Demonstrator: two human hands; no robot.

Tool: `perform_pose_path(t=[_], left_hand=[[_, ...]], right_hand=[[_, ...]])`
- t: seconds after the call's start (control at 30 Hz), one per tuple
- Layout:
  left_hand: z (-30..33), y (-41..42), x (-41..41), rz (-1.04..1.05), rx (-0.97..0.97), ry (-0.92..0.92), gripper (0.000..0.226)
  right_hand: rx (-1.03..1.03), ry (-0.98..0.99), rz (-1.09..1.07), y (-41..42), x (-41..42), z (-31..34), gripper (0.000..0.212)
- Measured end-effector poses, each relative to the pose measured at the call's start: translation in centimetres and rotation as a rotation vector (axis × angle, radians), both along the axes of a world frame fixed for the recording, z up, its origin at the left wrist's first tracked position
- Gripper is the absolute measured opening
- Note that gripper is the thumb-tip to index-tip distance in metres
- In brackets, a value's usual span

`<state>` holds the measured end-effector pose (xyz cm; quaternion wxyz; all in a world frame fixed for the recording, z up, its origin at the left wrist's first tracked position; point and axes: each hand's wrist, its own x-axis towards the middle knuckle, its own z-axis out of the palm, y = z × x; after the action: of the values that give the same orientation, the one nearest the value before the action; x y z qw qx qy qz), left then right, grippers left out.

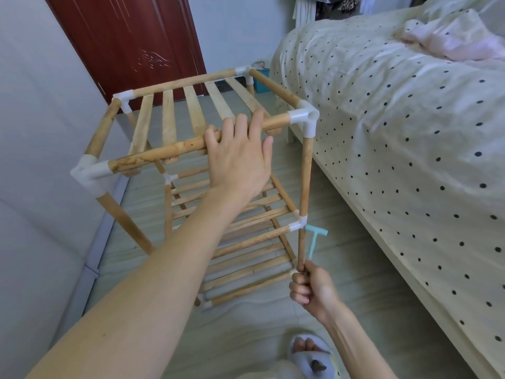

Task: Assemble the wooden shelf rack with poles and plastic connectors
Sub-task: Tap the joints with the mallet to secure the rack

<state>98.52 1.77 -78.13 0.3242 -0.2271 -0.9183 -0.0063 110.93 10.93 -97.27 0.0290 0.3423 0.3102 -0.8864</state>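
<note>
A: Where is the rack (207,165) found, and how is it held?

B: It is stood on the floor (355,283) between the wall (41,132) and the bed (410,132), with three slatted tiers built. The left hand (240,157) is laid over the front top pole (169,151), fingers curled round it from above. A steadying purpose is judged, so that the frame is not rocked while work is done lower down.

A: And the other hand?

B: The right hand (311,291) is closed round the lower end of the near right upright pole (306,187), and a small teal T-shaped tool (314,242) is gripped in the same fist, its head pointing up beside the middle corner connector (297,222). It is judged that the pole is being seated or checked in its socket.

A: What cannot be made out?

B: The bottom right joint is covered by the right hand, so whether the pole is fully pressed home cannot be told. The far legs are largely masked by slats and the forearm. The tool's purpose is not evident. A slippered foot (311,354) is cut off at the lower edge.
</note>
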Motion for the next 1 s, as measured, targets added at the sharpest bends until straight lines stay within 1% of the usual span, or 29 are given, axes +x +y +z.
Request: perform_pose_path(t=[0.03,0.13,0.3,0.37,0.43,0.5,0.57,0.67,0.73,0.87,1.0], left_hand=[[-0.1,-0.1,0.0,-0.004,-0.006,-0.017,0.050],[0.4,-0.7,0.2,-0.063,-0.017,-0.064,0.052],[2.3,-4.9,1.1,-0.261,-0.001,-0.248,0.051],[2.9,-7.8,1.3,-0.254,0.006,-0.266,0.048],[3.1,-11.1,1.2,-0.170,0.016,-0.243,0.043],[3.3,-14.6,1.1,-0.052,0.054,-0.216,0.038],[3.0,-17.7,1.1,0.015,0.096,-0.202,0.033],[2.4,-20.5,1.1,-0.015,0.071,-0.170,0.025],[2.6,-20.8,0.9,-0.049,0.089,-0.168,0.021],[2.8,-20.2,0.3,-0.058,0.149,-0.147,0.021],[1.9,-19.3,0.0,-0.052,0.187,-0.063,0.022]], right_hand=[[-0.024,-0.007,-0.028,0.1,0.1,-0.2,0.034],[0.079,-0.044,-0.098,0.9,0.4,0.9,0.035],[0.343,0.006,0.010,-0.3,0.0,3.2,0.035],[0.437,0.032,0.044,-0.9,-0.8,4.0,0.034],[0.498,0.044,0.090,-2.0,-1.7,4.4,0.032],[0.472,0.059,0.106,-3.4,-2.7,4.6,0.031],[0.426,0.067,0.120,-4.6,-3.5,4.4,0.031],[0.347,0.077,0.115,-5.9,-5.1,3.9,0.033],[0.331,0.090,0.091,-6.5,-6.5,3.8,0.035],[0.270,0.100,0.064,-7.1,-8.7,4.4,0.029],[0.226,0.101,0.079,-5.5,-10.3,4.0,0.030]])
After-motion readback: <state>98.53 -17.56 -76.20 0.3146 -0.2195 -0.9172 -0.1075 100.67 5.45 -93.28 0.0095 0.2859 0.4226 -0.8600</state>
